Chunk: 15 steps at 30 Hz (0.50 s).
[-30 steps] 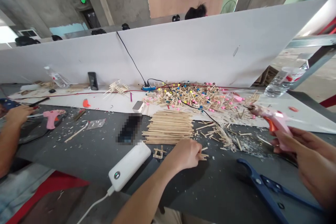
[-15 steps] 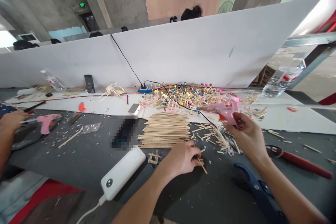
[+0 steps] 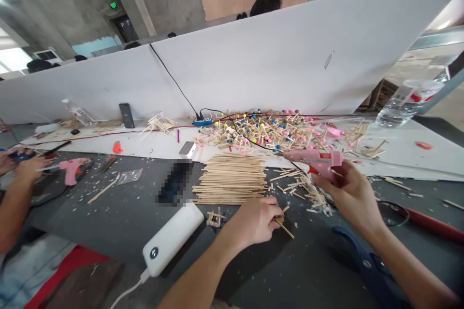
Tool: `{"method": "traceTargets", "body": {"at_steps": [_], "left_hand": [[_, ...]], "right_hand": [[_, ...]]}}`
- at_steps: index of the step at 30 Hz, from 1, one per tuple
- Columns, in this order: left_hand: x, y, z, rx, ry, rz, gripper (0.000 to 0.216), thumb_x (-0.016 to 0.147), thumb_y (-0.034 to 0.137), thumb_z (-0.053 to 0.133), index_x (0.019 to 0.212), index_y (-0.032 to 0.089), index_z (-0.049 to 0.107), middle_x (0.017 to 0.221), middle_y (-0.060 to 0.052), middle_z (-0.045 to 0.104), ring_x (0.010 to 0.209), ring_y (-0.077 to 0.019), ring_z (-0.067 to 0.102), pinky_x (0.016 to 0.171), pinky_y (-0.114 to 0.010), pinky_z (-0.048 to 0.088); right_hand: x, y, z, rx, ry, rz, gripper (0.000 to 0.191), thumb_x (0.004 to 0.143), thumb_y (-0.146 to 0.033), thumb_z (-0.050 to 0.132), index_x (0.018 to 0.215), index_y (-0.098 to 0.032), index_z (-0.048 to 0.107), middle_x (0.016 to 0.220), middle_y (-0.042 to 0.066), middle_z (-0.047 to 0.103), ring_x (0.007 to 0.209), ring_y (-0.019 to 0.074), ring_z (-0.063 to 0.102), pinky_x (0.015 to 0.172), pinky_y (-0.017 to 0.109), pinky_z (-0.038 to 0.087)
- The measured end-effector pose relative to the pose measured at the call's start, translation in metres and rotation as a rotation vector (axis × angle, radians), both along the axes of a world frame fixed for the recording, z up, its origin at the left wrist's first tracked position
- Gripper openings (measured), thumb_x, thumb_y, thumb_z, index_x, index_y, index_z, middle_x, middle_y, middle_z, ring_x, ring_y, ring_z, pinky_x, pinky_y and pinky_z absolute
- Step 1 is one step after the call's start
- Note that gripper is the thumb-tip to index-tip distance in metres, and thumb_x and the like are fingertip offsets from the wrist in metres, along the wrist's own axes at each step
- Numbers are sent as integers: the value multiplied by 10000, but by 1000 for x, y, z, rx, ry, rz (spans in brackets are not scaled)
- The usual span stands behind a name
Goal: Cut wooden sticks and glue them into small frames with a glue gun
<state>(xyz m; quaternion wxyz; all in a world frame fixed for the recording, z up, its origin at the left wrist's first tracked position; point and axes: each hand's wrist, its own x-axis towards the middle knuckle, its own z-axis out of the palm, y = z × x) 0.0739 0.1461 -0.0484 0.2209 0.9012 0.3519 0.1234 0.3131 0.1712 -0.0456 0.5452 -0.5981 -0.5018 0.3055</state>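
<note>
My left hand [image 3: 259,217] is closed round a small piece of joined wooden sticks [image 3: 284,227] just above the dark table; its fingers hide part of it. In my right hand [image 3: 348,186] is a pink glue gun [image 3: 315,158], its nozzle pointing left. Beyond my left hand lies a row of wooden sticks [image 3: 230,178], side by side. A small square stick frame [image 3: 215,218] rests to the left of that hand. Blue-handled pliers [image 3: 362,260] lie beneath my right forearm.
Colored-tip stick pieces [image 3: 261,130] are heaped against the white partition [image 3: 253,63]. A white power bank [image 3: 174,239] and a blurred-out dark phone [image 3: 175,182] lie left. A co-worker's hands [image 3: 29,166] are near another pink glue gun [image 3: 70,170]. Right stands a water bottle [image 3: 406,101].
My right hand has tilted the glue gun more level, still holding it. My left hand keeps its hold on the stick piece, nearly in place. The whole view has shifted slightly.
</note>
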Motion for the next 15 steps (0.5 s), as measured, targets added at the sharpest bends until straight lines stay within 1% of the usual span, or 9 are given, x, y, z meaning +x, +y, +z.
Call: {"method": "traceTargets", "body": {"at_steps": [3,5,7,9,12,13,15], "left_hand": [[0,1,-4,-8,-27,-16,132,880,149,624,910,191,746,925,-26,709,807,-172,678,718,-252,473],[0,1,-3,-22,-28,-14,130,871,141,631,897,192,749,911,-30,712,804,-169,679,717,-245,473],[0,0,0,-21,-26,1,134,868,148,635,920,191,750,928,-36,713,802,-171,679,715,-245,478],[1,-2,2,-4,-34,24,162,880,213,647,1008,193,744,981,-48,711,811,-182,682,720,-256,488],[4,-5,2,8,-45,38,301,886,364,674,1134,197,717,1054,-63,697,831,-198,688,737,-274,505],[4,-6,1,8,-41,36,312,891,391,670,1134,202,719,1060,-62,694,830,-196,689,743,-275,507],[6,-5,-3,14,-24,29,266,910,393,649,1090,219,740,1045,-49,692,824,-184,690,745,-268,503]], "right_hand": [[-3,-1,2,1,15,74,483,701,-414,806,1105,-238,609,1009,43,716,906,233,666,792,331,496],[-4,-2,3,12,20,71,476,701,-423,805,1092,-232,610,984,43,715,891,233,661,783,336,492],[-3,-2,4,13,15,37,472,697,-431,806,1079,-230,614,952,42,713,866,236,657,764,344,491],[-2,-2,4,31,31,0,469,695,-436,807,1076,-238,617,950,41,711,854,240,657,762,358,497],[-1,-2,6,72,96,-36,473,693,-424,816,1080,-248,609,955,37,704,843,237,662,764,364,516],[-1,-2,7,74,112,-41,483,691,-419,821,1087,-247,604,944,34,701,824,230,663,750,359,522],[-2,-3,8,73,140,-44,511,690,-418,828,1109,-246,590,924,25,695,781,214,660,718,343,528]]}}
